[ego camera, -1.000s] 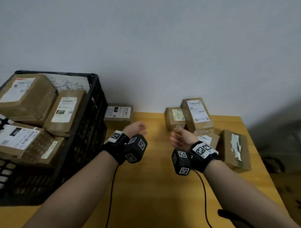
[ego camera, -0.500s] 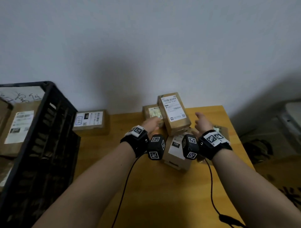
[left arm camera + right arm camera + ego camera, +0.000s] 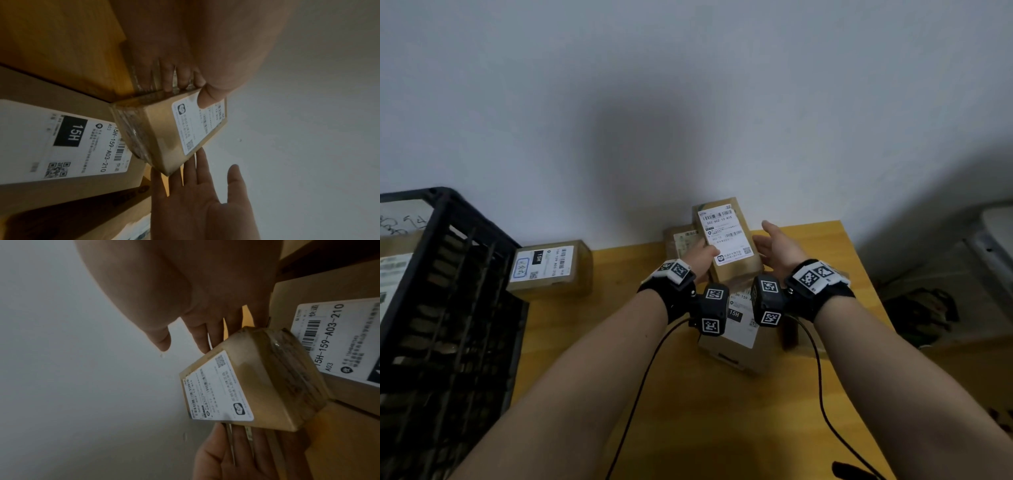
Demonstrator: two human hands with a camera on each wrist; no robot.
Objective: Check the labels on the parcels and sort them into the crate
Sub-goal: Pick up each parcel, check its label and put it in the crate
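My left hand [image 3: 701,254] grips a small brown parcel [image 3: 726,240] with a white barcode label, held tilted above the pile at the table's back. In the left wrist view the left thumb [image 3: 207,97] presses on the label of the parcel [image 3: 164,133] and the fingers wrap its side. My right hand [image 3: 768,241] is open beside the parcel's right side; its straight fingers [image 3: 191,170] touch the lower corner. In the right wrist view the parcel [image 3: 257,382] lies between both hands. The black crate [image 3: 448,274] stands at the left with parcels inside.
A larger "15H" parcel [image 3: 736,339] lies under my wrists. Another labelled parcel [image 3: 548,267] sits by the crate, and one more parcel [image 3: 679,240] lies behind my left hand. The yellow table [image 3: 688,394] ends at the right, with dark clutter [image 3: 921,308] on the floor beyond.
The view has swung right, away from the crate. Both hands reached to the pile; the left hand took hold of the small parcel and raised it, and the right hand came alongside.
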